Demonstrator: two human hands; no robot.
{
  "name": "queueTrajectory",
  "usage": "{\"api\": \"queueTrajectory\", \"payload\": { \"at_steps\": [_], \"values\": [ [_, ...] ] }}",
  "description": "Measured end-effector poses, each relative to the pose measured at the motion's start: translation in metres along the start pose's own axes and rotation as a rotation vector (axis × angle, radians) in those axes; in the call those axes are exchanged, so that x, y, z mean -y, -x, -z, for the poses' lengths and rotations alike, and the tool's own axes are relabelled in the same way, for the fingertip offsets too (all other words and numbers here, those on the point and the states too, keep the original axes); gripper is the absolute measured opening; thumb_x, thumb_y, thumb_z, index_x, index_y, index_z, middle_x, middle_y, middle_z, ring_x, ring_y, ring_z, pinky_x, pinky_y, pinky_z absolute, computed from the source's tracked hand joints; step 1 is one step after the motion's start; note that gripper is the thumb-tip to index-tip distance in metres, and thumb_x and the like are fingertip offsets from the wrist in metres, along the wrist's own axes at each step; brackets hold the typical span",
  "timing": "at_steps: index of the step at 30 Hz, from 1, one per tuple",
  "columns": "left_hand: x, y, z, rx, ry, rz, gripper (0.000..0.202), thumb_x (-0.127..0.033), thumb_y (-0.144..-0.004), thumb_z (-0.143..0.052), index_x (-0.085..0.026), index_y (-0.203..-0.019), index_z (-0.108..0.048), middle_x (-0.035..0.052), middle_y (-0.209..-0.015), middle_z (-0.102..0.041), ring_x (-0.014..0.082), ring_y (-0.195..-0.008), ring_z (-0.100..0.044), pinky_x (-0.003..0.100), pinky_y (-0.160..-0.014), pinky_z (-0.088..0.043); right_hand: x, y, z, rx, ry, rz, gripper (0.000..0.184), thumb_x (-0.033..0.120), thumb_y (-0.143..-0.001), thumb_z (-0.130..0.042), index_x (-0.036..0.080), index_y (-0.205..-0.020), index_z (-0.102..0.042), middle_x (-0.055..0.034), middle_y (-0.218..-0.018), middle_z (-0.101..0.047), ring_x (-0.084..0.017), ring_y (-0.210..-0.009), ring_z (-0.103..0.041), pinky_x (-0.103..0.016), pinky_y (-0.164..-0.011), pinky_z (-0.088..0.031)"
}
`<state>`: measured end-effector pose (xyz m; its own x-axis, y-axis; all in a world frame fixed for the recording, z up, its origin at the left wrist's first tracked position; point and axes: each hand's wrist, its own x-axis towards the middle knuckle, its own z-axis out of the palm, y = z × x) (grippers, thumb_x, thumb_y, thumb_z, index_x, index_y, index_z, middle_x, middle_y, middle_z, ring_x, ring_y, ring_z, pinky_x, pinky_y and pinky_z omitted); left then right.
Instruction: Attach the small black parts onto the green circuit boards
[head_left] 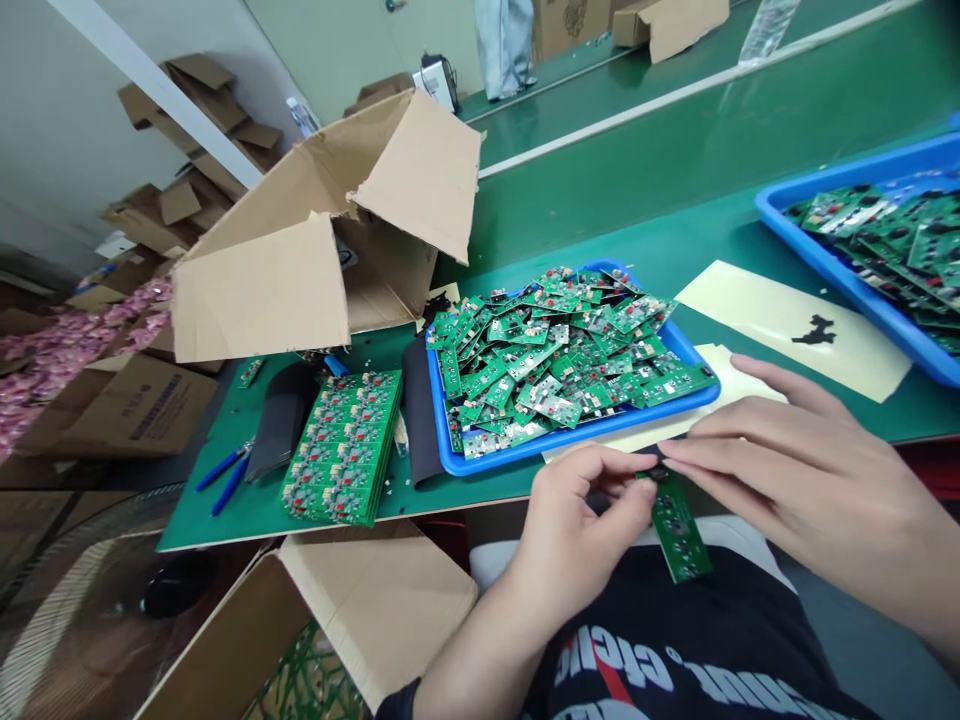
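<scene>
Circuit board (684,535) is pinched by closed fingers of our left hand (577,520); our right hand (810,480) nearly closes beside its top, its hold we cannot tell.

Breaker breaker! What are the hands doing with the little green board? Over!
Left hand gripping board. Right hand at its far end, fingertips together. Tray beyond, not in the way.

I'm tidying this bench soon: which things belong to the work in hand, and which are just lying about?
Likely in use:
- circuit board, held in the left hand, with the right hand at its end
- blue tray of boards

Probably lying about:
- blue-handled tool
- open cardboard box
</scene>
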<state>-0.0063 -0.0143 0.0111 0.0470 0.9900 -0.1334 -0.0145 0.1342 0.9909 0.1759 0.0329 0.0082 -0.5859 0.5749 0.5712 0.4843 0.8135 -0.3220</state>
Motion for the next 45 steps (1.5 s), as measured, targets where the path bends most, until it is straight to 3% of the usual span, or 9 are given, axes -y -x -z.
{"api": "queueTrajectory", "payload": {
  "at_steps": [7,11,19,23,26,29,33,38,45],
  "values": [
    [0.004,-0.001,-0.001,-0.077,-0.160,-0.178,0.015,-0.015,-0.084,-0.062,-0.017,-0.094,-0.074,0.0050,-0.083,-0.071,0.0147,-0.071,-0.063,0.028,-0.070,-0.053,-0.004,0.001,-0.010,-0.054,0.007,0.062,0.015,0.001,-0.087,-0.059,0.015,-0.093,-0.063,-0.0045,-0.082,-0.065,-0.017,-0.075,-0.062,-0.053,-0.111,-0.037],
    [0.007,0.001,0.000,-0.103,-0.204,-0.287,0.040,-0.010,-0.084,-0.060,-0.021,-0.122,-0.059,-0.0010,-0.078,-0.064,0.0120,-0.070,-0.061,0.024,-0.071,-0.053,-0.005,0.001,-0.010,-0.078,-0.005,0.061,0.017,0.000,-0.087,-0.060,0.016,-0.094,-0.061,-0.0039,-0.083,-0.064,-0.016,-0.075,-0.061,-0.052,-0.110,-0.039],
    [0.007,0.000,0.005,0.077,-0.332,-0.382,0.059,-0.005,-0.083,-0.053,-0.018,-0.139,-0.043,-0.0011,-0.078,-0.061,0.0129,-0.070,-0.059,0.027,-0.074,-0.053,-0.008,0.001,-0.007,0.005,-0.083,0.160,0.030,0.004,-0.090,-0.055,0.021,-0.113,-0.065,-0.0059,-0.101,-0.067,-0.019,-0.088,-0.066,-0.055,-0.114,-0.034],
    [0.008,-0.001,0.002,0.069,-0.344,-0.381,0.060,-0.005,-0.083,-0.052,-0.019,-0.140,-0.041,0.0027,-0.087,-0.065,0.0149,-0.073,-0.061,0.029,-0.074,-0.055,-0.008,-0.001,-0.007,0.034,-0.142,0.182,0.045,0.004,-0.090,-0.054,0.025,-0.130,-0.058,-0.0062,-0.113,-0.066,-0.020,-0.101,-0.066,-0.048,-0.115,-0.035],
    [0.011,-0.001,0.002,0.000,-0.376,-0.417,0.061,-0.007,-0.085,-0.053,-0.021,-0.143,-0.037,0.0015,-0.083,-0.063,0.0148,-0.072,-0.061,0.028,-0.071,-0.056,-0.006,0.002,-0.007,-0.067,-0.182,0.024,0.058,0.009,-0.089,-0.056,0.030,-0.143,-0.045,-0.0064,-0.123,-0.061,-0.023,-0.115,-0.060,-0.043,-0.109,-0.044],
    [0.014,-0.001,0.002,-0.144,-0.478,-0.516,0.058,-0.008,-0.087,-0.054,-0.024,-0.141,-0.040,0.0032,-0.090,-0.065,0.0160,-0.078,-0.063,0.031,-0.078,-0.056,-0.003,0.009,-0.009,-0.257,-0.296,-0.318,0.057,0.022,-0.090,-0.060,0.034,-0.143,-0.043,-0.0058,-0.122,-0.060,-0.024,-0.110,-0.062,-0.040,-0.098,-0.053],
    [0.015,-0.001,0.000,-0.201,-0.497,-0.589,0.051,-0.012,-0.089,-0.057,-0.023,-0.137,-0.045,0.0039,-0.091,-0.068,0.0167,-0.079,-0.065,0.032,-0.080,-0.056,-0.003,0.016,-0.019,-0.041,-0.399,-0.443,0.032,0.037,-0.090,-0.060,0.029,-0.121,-0.061,-0.0044,-0.096,-0.069,-0.018,-0.072,-0.067,-0.030,-0.064,-0.060],
    [0.007,-0.002,0.008,-0.063,-0.404,-0.443,0.036,-0.019,-0.088,-0.064,-0.021,-0.124,-0.060,0.0040,-0.088,-0.070,0.0167,-0.076,-0.063,0.030,-0.075,-0.053,-0.009,0.013,-0.021,0.194,-0.535,-0.416,0.021,0.038,-0.093,-0.055,0.027,-0.098,-0.073,-0.0051,-0.091,-0.074,-0.022,-0.082,-0.070,-0.033,-0.072,-0.059],
    [0.000,-0.011,0.033,0.379,-0.192,-0.320,0.034,-0.036,-0.078,-0.077,-0.021,-0.108,-0.073,0.0025,-0.076,-0.064,0.0151,-0.071,-0.061,0.025,-0.065,-0.051,-0.013,0.006,-0.013,0.357,-0.928,-0.330,0.023,0.042,-0.091,-0.061,0.025,-0.086,-0.076,-0.0019,-0.073,-0.069,-0.015,-0.066,-0.065,-0.025,-0.065,-0.054]
  ]
}}
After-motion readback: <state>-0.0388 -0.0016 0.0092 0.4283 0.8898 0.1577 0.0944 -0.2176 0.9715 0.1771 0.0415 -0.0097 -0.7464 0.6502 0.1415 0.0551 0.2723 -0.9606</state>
